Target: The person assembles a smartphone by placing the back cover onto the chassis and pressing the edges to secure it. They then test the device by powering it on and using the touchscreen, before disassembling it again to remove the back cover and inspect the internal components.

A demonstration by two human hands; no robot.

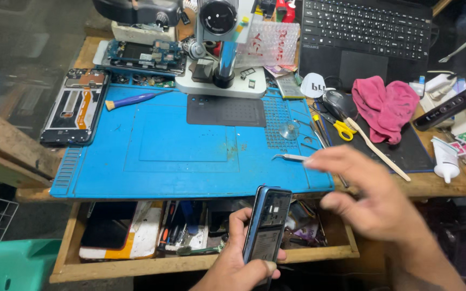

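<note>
Left grip (238, 258) clasps slim, glossy blue phone frame (267, 226) upright.

Blue work mat (179, 156); pinkish-red cloth (386, 105); yellow-handled scissors (342, 129); green crate (12, 267); blue-edged dark phone (267, 226).

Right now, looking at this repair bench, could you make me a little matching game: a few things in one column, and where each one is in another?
Things:
1. Opened phone
2. Scissors with yellow handles
3. Pink cloth
4. Purple-handled brush

Places:
A. On the blue mat, upper left part
B. Held in the left hand over the open drawer
C. Just off the right edge of the blue mat
D. In front of the laptop

Pairs: 1-B, 2-C, 3-D, 4-A
</note>
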